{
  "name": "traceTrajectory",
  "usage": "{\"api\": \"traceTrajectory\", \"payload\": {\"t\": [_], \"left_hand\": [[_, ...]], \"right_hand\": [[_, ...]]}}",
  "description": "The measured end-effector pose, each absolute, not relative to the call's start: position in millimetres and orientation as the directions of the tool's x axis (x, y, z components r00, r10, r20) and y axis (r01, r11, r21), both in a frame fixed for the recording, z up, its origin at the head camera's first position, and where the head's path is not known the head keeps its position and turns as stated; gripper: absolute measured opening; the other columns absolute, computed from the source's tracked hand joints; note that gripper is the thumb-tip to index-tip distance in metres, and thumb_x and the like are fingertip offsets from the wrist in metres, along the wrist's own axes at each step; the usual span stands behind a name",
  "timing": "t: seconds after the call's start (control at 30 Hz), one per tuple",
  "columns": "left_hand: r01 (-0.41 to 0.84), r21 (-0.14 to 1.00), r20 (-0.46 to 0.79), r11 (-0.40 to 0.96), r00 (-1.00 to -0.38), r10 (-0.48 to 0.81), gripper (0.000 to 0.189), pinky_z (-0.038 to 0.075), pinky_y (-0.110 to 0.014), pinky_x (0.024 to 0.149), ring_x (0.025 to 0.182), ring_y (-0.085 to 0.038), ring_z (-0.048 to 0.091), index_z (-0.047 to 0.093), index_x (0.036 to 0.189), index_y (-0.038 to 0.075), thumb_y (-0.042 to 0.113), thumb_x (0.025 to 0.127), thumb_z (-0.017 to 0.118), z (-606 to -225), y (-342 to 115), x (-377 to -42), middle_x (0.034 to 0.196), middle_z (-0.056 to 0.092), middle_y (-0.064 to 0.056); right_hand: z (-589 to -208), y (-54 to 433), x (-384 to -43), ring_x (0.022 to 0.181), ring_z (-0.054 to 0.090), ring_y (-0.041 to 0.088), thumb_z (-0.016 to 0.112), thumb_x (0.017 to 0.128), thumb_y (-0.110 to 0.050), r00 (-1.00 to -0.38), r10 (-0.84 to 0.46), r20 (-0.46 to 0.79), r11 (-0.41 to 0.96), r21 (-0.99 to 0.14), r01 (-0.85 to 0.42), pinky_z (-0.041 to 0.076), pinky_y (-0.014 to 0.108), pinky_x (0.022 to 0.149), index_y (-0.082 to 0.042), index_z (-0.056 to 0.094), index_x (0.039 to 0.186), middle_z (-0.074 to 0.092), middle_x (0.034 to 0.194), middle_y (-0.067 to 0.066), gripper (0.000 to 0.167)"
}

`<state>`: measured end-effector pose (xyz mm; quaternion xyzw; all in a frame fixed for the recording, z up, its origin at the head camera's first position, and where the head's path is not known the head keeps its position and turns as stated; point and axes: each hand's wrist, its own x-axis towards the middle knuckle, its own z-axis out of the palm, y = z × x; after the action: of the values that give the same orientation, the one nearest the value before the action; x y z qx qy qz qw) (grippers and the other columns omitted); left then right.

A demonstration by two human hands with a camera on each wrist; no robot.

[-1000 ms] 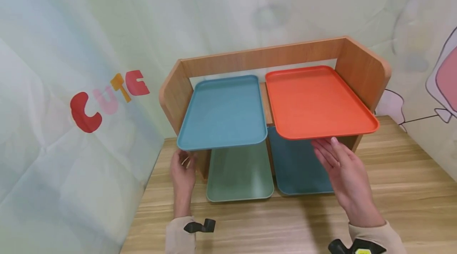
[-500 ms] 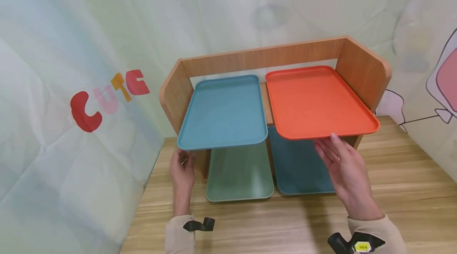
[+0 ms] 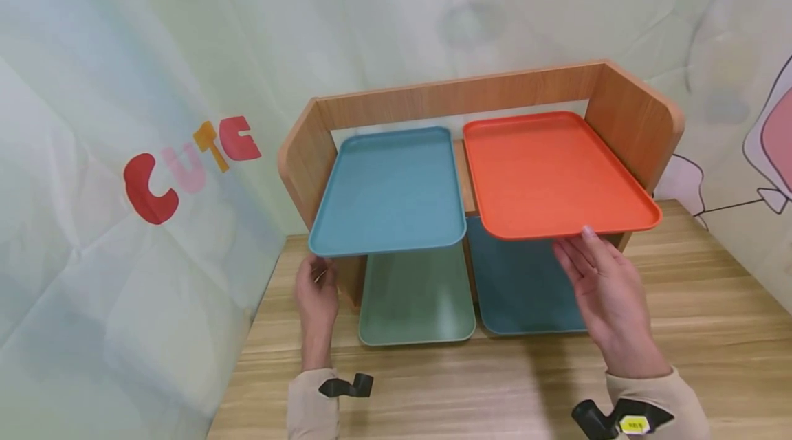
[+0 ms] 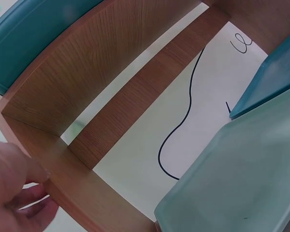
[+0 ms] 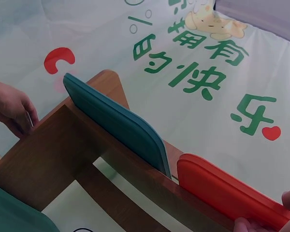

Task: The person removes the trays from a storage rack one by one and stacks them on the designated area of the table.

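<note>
In the head view, my right hand [image 3: 612,299] pinches the front edge of the red tray [image 3: 559,179], thumb at the rim and fingers beneath. The right wrist view shows the thumb on one side of the red tray [image 5: 222,191] and fingertips on the other. That tray lies on the upper right of the wooden shelf [image 3: 458,97]. Beside it, the blue tray [image 3: 390,192] juts out at the upper left. Under the blue tray's left corner, bent fingers of my left hand [image 3: 317,306] touch the shelf's side panel [image 4: 87,193]; their hold on it is partly hidden.
A green tray [image 3: 417,302] and a dark blue tray [image 3: 522,289] lie on the lower level, reaching past the shelf's front. The shelf stands on a wood-grain table [image 3: 445,385]. Behind it hangs a printed backdrop [image 3: 396,20] with letters and drawings.
My right thumb has come up from below onto the red tray's front rim. The left hand stays at the side panel, and the trays keep their places. The head view has shifted slightly.
</note>
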<state>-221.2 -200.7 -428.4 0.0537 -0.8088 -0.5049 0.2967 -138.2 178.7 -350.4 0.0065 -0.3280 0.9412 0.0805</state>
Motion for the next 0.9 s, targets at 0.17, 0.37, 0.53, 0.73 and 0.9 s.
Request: {"api": "traceTrajectory", "payload": {"t": [0.17,0.37,0.53,0.73,0.9], "left_hand": [[0.213,0.857,0.432,0.468,-0.792,-0.431,0.020,0.052,-0.045,0.095,0.105,-0.030,0.061,0.059,0.112,0.000,-0.001,0.092,0.058,-427,-200,-221,0.107,0.062,-0.018],[0.283,0.833,0.515,0.476,-0.712,-0.477,0.037,0.056,-0.041,0.090,0.095,-0.025,0.064,0.057,0.125,0.005,-0.002,0.089,0.062,-431,-199,-227,0.099,0.064,-0.017],[0.320,0.808,0.565,0.494,-0.656,-0.500,0.041,0.057,-0.040,0.087,0.088,-0.021,0.064,0.056,0.127,0.007,-0.003,0.088,0.063,-436,-196,-229,0.094,0.064,-0.017],[0.334,0.807,0.573,0.487,-0.642,-0.509,0.032,0.058,-0.033,0.084,0.088,-0.019,0.062,0.062,0.119,0.007,-0.003,0.088,0.063,-438,-194,-229,0.101,0.065,-0.013],[0.341,0.803,0.581,0.488,-0.631,-0.514,0.031,0.056,-0.020,0.082,0.087,-0.017,0.061,0.063,0.117,0.006,-0.003,0.088,0.063,-439,-193,-229,0.102,0.065,-0.014]], "right_hand": [[-349,178,-139,0.101,0.068,0.018,0.059,0.094,-0.010,-0.986,0.152,0.061,-0.779,-0.607,-0.158,0.056,0.030,0.089,-0.005,0.060,0.121,0.070,0.114,0.006,0.028],[-350,177,-140,0.102,0.068,0.019,0.059,0.093,-0.009,-0.986,0.159,0.047,-0.795,-0.586,-0.156,0.056,0.031,0.088,-0.005,0.058,0.123,0.069,0.115,0.006,0.030],[-351,177,-140,0.105,0.067,0.020,0.057,0.094,-0.007,-0.988,0.145,0.053,-0.822,-0.549,-0.150,0.054,0.034,0.091,-0.006,0.055,0.127,0.067,0.119,0.007,0.034],[-349,177,-139,0.109,0.065,0.022,0.056,0.094,-0.004,-0.988,0.143,0.051,-0.850,-0.504,-0.149,0.050,0.036,0.093,-0.007,0.051,0.134,0.064,0.127,0.008,0.040],[-348,177,-140,0.109,0.066,0.022,0.057,0.093,-0.002,-0.987,0.155,0.035,-0.854,-0.498,-0.151,0.051,0.035,0.091,-0.007,0.052,0.132,0.064,0.125,0.008,0.039]]}}
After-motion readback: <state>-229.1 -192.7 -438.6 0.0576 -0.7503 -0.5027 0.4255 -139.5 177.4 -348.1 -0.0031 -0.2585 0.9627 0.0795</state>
